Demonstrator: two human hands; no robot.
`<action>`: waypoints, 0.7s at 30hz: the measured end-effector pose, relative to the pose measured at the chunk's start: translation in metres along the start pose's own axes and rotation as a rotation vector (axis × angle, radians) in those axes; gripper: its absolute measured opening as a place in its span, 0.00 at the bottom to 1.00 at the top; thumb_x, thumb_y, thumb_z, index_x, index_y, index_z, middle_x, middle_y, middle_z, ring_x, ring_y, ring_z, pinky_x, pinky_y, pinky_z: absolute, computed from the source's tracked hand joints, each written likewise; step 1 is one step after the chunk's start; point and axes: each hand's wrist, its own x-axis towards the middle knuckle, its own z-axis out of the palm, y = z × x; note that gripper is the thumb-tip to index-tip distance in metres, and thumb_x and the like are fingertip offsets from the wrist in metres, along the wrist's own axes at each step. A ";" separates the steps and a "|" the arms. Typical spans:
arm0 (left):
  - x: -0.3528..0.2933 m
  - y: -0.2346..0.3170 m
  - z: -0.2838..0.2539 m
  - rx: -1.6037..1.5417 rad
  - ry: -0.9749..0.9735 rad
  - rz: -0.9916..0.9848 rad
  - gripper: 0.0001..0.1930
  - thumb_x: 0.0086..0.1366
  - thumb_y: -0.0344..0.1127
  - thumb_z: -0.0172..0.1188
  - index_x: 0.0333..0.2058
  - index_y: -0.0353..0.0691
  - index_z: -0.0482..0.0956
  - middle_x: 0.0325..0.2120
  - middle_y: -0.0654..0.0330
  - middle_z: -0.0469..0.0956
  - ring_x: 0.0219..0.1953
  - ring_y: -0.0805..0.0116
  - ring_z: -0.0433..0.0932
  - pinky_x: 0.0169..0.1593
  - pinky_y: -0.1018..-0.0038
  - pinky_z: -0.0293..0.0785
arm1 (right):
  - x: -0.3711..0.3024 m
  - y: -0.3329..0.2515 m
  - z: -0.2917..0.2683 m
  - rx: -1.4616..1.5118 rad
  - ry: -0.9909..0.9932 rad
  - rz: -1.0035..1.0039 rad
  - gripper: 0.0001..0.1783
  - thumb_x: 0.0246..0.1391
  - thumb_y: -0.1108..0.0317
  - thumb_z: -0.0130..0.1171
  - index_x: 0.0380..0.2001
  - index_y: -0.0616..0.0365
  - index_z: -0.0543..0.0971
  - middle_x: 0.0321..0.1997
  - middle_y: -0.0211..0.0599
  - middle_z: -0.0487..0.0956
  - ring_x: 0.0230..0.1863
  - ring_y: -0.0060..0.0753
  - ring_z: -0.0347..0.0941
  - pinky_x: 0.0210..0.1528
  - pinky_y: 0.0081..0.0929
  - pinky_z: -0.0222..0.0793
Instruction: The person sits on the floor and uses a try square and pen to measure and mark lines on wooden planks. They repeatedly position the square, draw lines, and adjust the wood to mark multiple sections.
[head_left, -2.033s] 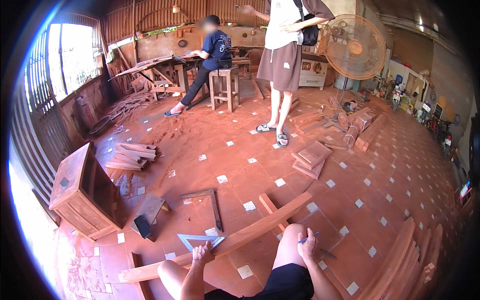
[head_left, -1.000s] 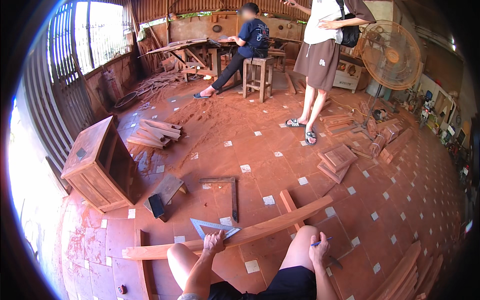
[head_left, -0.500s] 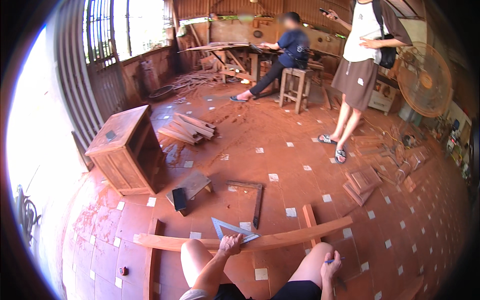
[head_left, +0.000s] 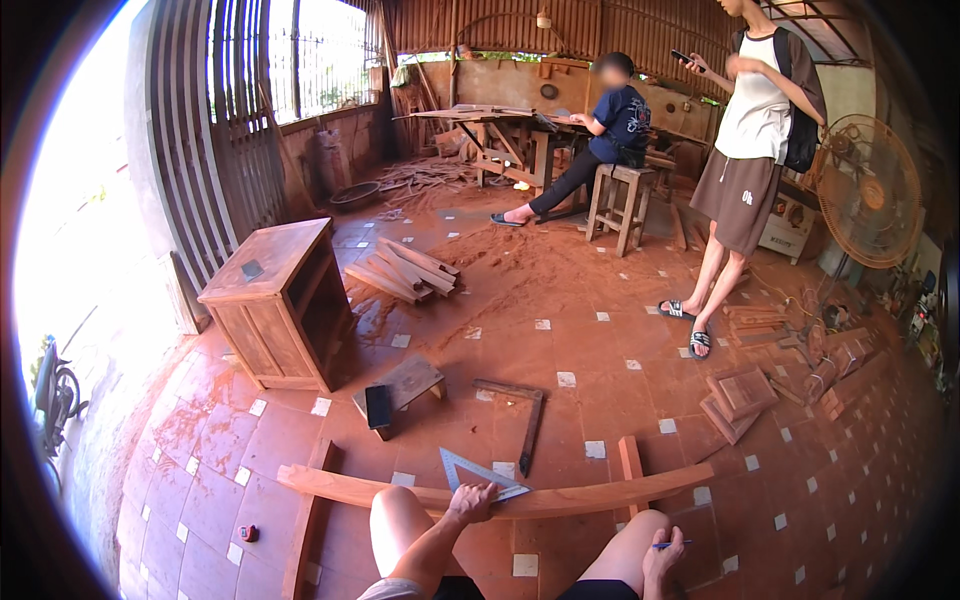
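A long, slightly curved wooden beam (head_left: pixel 610 488) lies crosswise in front of my knees, over two wooden pieces on the floor, one on the left (head_left: pixel 306 535) and one on the right (head_left: pixel 630 458). My left hand (head_left: pixel 473 502) grips a metal triangular set square (head_left: pixel 510 488) against the middle of the beam. The square's pointed corner sticks out past the beam's far side. My right hand (head_left: pixel 662 566) is closed around a thin blue pen (head_left: pixel 661 545) and rests by my right knee, apart from the beam.
Beyond the beam are a low bench (head_left: pixel 412 382) with a black phone (head_left: pixel 378 406) and a dark wooden L-shaped square (head_left: pixel 535 425). A small cabinet (head_left: pixel 255 335) stands left, near a red tape measure (head_left: pixel 249 533). Wood pieces (head_left: pixel 740 395) lie right. One person sits farther back; another stands.
The view has tilted up, so things sit lower and farther right. My left hand stays on the set square, my right on the pen. The standing person's free hand has risen from the waist.
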 end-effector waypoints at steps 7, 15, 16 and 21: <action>-0.002 0.001 -0.004 -0.015 0.003 0.026 0.32 0.48 0.48 0.78 0.48 0.43 0.74 0.40 0.50 0.85 0.45 0.49 0.86 0.49 0.55 0.82 | 0.002 -0.006 -0.007 0.002 -0.098 0.067 0.27 0.61 0.60 0.66 0.55 0.72 0.80 0.51 0.66 0.83 0.55 0.69 0.78 0.60 0.53 0.72; -0.002 0.005 -0.009 -0.030 0.081 0.066 0.31 0.50 0.53 0.78 0.45 0.42 0.75 0.37 0.52 0.85 0.43 0.49 0.86 0.48 0.55 0.81 | 0.001 -0.020 -0.015 -0.012 -0.102 0.059 0.27 0.62 0.59 0.65 0.56 0.72 0.79 0.52 0.67 0.83 0.55 0.69 0.78 0.61 0.53 0.72; -0.002 0.006 -0.010 -0.043 0.095 0.069 0.31 0.52 0.56 0.77 0.44 0.42 0.75 0.37 0.52 0.85 0.43 0.49 0.86 0.47 0.56 0.81 | 0.001 -0.021 -0.016 -0.014 -0.099 0.046 0.27 0.62 0.59 0.64 0.55 0.72 0.80 0.51 0.67 0.83 0.55 0.68 0.79 0.61 0.52 0.73; -0.003 0.008 -0.015 -0.046 0.194 0.112 0.31 0.61 0.65 0.70 0.42 0.42 0.75 0.35 0.53 0.84 0.42 0.51 0.85 0.45 0.57 0.78 | 0.000 -0.026 -0.018 -0.023 -0.092 0.053 0.27 0.64 0.57 0.61 0.54 0.73 0.80 0.51 0.67 0.83 0.54 0.67 0.80 0.60 0.51 0.75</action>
